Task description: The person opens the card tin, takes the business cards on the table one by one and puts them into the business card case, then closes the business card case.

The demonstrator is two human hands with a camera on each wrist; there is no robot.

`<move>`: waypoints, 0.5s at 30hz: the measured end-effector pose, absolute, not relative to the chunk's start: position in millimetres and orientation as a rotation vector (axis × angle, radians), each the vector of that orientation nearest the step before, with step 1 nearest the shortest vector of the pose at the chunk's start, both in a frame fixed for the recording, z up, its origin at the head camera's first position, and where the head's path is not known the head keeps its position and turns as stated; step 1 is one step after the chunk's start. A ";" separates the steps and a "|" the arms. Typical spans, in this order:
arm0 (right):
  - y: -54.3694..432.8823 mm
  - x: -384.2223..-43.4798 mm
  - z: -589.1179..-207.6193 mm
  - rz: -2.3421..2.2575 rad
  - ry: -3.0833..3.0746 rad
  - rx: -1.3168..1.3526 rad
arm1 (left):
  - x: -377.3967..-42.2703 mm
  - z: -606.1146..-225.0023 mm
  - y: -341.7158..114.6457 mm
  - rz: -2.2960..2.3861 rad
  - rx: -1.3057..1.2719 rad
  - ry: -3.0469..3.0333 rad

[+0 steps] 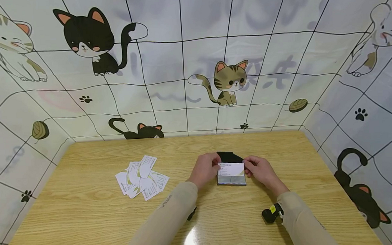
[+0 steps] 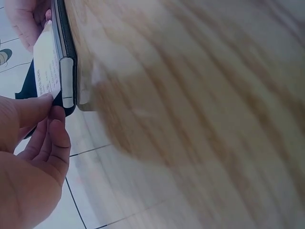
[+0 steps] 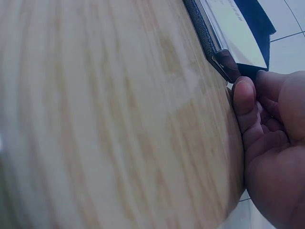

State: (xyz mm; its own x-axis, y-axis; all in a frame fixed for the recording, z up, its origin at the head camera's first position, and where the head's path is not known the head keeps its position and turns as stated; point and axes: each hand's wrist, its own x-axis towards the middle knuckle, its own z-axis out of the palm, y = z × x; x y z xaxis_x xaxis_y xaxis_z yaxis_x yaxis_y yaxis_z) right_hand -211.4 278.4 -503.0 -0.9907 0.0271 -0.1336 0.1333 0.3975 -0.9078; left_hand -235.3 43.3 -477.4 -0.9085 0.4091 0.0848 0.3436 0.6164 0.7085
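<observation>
A business card case (image 1: 231, 180) with a black outside and a shiny metal inside lies on the table, its black lid (image 1: 227, 157) raised at the far side. A white business card (image 1: 231, 168) with printed text lies across the case's opening. My left hand (image 1: 204, 170) pinches the card's left end between thumb and fingers; the left wrist view shows this grip at the card's corner (image 2: 46, 88). From the other side, my right hand (image 1: 261, 171) has bent fingers and thumb at the card's right end, close beside the case in the right wrist view.
Several white business cards (image 1: 142, 180) lie in a loose, overlapping pile on the left of the wooden table (image 1: 105, 233). A black wrist device (image 1: 271, 213) sits by the right sleeve. A cat-printed cloth (image 1: 172, 67) stands behind the table and along both sides.
</observation>
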 end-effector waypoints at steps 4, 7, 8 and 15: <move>278.7 -210.6 -502.5 -1.662 2.542 0.147 | -235.6 -479.1 42.5 1.152 0.653 2.745; 279.1 -210.4 -502.5 -1.655 2.542 0.142 | -235.4 -480.1 42.1 1.141 0.660 2.733; 279.1 -210.5 -502.5 -1.655 2.542 0.143 | -235.3 -480.4 42.2 1.135 0.657 2.729; 278.8 -210.1 -501.4 -1.663 2.541 0.142 | -233.2 -479.4 44.1 1.055 0.617 2.738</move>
State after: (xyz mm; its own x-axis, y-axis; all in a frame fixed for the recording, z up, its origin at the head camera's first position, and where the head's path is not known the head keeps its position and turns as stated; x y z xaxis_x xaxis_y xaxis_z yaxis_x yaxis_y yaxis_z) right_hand -210.1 278.8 -501.4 -0.9905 0.0223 -0.1357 0.1333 0.3989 -0.9073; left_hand -233.2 44.1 -479.4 -0.9054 0.4243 0.0137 0.3238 0.6695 0.6685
